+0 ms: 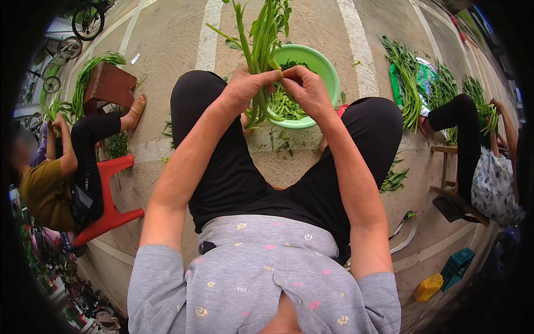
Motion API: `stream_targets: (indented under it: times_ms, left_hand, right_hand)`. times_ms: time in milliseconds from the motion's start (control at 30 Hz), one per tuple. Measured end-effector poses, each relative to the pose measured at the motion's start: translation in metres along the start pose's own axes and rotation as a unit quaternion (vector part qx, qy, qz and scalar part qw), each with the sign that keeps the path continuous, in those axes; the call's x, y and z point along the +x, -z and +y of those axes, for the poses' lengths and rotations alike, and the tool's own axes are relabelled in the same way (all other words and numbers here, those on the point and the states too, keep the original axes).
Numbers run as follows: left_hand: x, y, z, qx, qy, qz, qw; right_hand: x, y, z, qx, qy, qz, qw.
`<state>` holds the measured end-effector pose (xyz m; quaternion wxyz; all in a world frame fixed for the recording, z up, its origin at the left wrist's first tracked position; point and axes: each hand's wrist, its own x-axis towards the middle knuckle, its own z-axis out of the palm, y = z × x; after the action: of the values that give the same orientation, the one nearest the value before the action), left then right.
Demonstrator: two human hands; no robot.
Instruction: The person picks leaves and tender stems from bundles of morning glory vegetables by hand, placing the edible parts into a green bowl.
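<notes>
My left hand [242, 89] is closed round a bunch of water spinach [260, 43], its long green stems pointing up and away from me, with the other ends hanging below the fist. Close beside it, my right hand [307, 92] pinches a single stem at the side of the bunch, the fingertips of both hands nearly touching. Beyond and under my hands, a light green plastic basin [332, 75] stands on the ground. Short stem pieces [286, 106] and darker leaves lie in it. My right forearm and hand partly cover its near side.
On the left, a person [47, 192] sits on a red plastic stool [114, 200], near a brown box [108, 89] draped with greens. At right another person [495, 172] sits beside greens [409, 83] on a sack. Loose leaves [395, 177] and a yellow container [428, 286] are on the ground.
</notes>
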<state>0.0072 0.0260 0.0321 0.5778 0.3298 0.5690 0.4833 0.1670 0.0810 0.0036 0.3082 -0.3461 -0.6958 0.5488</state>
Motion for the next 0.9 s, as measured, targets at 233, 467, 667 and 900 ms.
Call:
stream_targets:
  times_ms: [233,467,667,900]
  left_hand:
    - [0.004,-0.003,-0.004,0.043,-0.055,-0.012,0.997]
    - [0.005,-0.006,-0.002,0.033,-0.085,0.012,0.996]
    - [0.008,0.004,0.000,0.034,-0.106,0.040,0.993]
    - [0.007,0.001,-0.001,0.044,-0.108,0.013,0.993]
  right_hand:
    - [0.005,0.000,0.004,-0.022,0.013,0.032,0.999]
    - [0.006,-0.002,0.000,0.016,0.008,0.051,0.999]
    - [0.005,0.003,0.001,0.042,-0.018,0.008,0.999]
    - [0.005,-0.002,-0.002,0.004,0.004,0.031,0.999]
